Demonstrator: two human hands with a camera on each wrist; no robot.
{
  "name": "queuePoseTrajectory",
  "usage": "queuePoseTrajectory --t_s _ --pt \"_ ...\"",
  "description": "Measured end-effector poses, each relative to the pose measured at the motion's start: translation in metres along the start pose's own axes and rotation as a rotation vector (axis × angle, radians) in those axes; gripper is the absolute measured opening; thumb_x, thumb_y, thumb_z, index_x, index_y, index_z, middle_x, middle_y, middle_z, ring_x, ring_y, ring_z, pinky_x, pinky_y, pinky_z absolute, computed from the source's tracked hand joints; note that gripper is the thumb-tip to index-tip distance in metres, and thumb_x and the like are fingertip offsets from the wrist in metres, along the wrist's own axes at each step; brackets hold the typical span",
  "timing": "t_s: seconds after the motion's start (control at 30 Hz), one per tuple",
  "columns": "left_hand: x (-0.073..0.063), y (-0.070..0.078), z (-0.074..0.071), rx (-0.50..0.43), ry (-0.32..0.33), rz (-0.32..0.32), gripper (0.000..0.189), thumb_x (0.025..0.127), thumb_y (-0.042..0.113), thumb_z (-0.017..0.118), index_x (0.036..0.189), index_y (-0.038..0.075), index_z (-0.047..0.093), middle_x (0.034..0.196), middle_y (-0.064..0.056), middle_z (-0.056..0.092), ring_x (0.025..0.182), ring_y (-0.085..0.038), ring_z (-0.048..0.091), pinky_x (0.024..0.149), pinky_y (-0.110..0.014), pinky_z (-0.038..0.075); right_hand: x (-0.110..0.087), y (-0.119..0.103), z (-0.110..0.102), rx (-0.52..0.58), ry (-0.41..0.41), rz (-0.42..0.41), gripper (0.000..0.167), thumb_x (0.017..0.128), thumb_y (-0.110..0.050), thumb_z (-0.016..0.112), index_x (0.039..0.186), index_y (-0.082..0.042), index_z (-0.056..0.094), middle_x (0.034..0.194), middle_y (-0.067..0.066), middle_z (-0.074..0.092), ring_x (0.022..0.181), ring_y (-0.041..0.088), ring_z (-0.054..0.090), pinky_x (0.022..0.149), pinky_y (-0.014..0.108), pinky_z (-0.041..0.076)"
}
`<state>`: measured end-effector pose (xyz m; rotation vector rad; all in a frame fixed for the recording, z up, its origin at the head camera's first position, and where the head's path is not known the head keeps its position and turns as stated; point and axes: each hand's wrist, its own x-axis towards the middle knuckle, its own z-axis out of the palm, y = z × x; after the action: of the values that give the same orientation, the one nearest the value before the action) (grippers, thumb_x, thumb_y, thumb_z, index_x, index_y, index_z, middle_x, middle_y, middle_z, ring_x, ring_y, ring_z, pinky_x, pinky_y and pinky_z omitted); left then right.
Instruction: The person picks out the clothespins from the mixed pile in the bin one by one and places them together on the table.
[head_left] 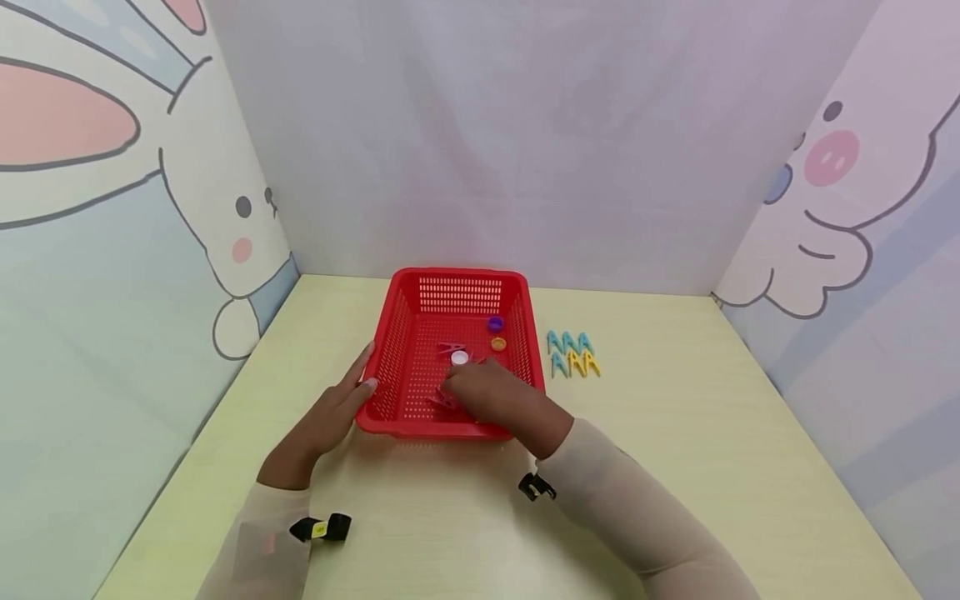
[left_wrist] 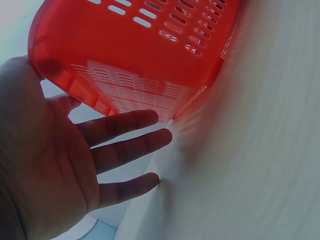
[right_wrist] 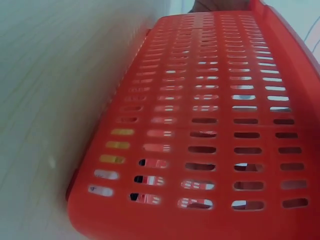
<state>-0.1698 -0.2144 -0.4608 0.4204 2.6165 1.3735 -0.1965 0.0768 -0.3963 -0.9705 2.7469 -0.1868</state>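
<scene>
A red perforated basket (head_left: 395,427) sits on the table. My left hand (head_left: 337,411) is at its left rim, the thumb over the edge. In the left wrist view three fingers (left_wrist: 131,150) reach out straight beside the wall. Inside the basket is my right hand (head_left: 491,392), its fingers low over the floor and partly hidden; I cannot tell whether they hold anything. Pink clothespins (head_left: 452,347) lie around it, with another clothespin (head_left: 442,401) right by the fingers. A white cap (head_left: 460,357) is just beyond the fingertips. Farther back are a yellow cap (head_left: 498,343) and a purple cap (head_left: 496,323).
Right of the basket, blue clothespins (head_left: 568,342) and yellow clothespins (head_left: 583,363) lie in two short rows on the pale wooden table (head_left: 675,400). A plain back curtain (head_left: 525,167) and side panels with cartoon animals enclose the table.
</scene>
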Motion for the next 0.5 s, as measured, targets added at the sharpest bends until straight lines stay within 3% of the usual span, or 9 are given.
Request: queuePoseTrajectory --t_s 0.13,0.2,0.37,0.5 --pt "-0.0001 -0.0014 0.0005 0.004 0.006 0.004 0.075 0.115 0.038 0.045 0.178 0.032 0.004 0.135 -0.017 0.066 0.112 -0.025 0.066 0.097 -0.042 0.059 0.0018 0.001 0.0005 0.023 -0.044 -0.005 0.083 0.072 -0.031 0.103 0.148 -0.026 0.07 0.145 -0.004 0.071 0.137 0.022 0.066 0.114 0.053 0.056" --pt "-0.0002 -0.0019 0.0008 0.003 0.009 0.006 0.076 0.115 0.038 0.045 0.178 0.031 0.004 0.134 -0.017 0.066 0.111 -0.025 0.066 0.097 -0.041 0.059 0.0027 0.0018 0.0013 0.05 -0.063 0.003 0.082 0.073 -0.031 0.102 0.147 -0.028 0.07 0.143 -0.005 0.071 0.133 0.021 0.066 0.11 0.05 0.059" --pt "-0.0007 -0.0013 0.0014 0.003 0.013 0.007 0.077 0.114 0.039 0.047 0.178 0.031 0.005 0.135 -0.017 0.066 0.111 -0.025 0.067 0.097 -0.042 0.06 0.003 0.0038 0.0032 0.116 -0.083 0.017 0.073 0.073 -0.033 0.102 0.14 -0.031 0.074 0.122 -0.011 0.073 0.108 0.013 0.067 0.089 0.036 0.066" --pt "-0.0013 0.0003 0.0019 0.01 0.016 0.005 0.077 0.114 0.039 0.046 0.178 0.03 0.004 0.136 -0.017 0.065 0.112 -0.025 0.067 0.099 -0.044 0.061 0.0022 0.0055 0.003 0.2 -0.101 0.059 0.061 0.072 -0.034 0.102 0.129 -0.031 0.078 0.105 -0.013 0.072 0.095 0.011 0.068 0.08 0.031 0.065"
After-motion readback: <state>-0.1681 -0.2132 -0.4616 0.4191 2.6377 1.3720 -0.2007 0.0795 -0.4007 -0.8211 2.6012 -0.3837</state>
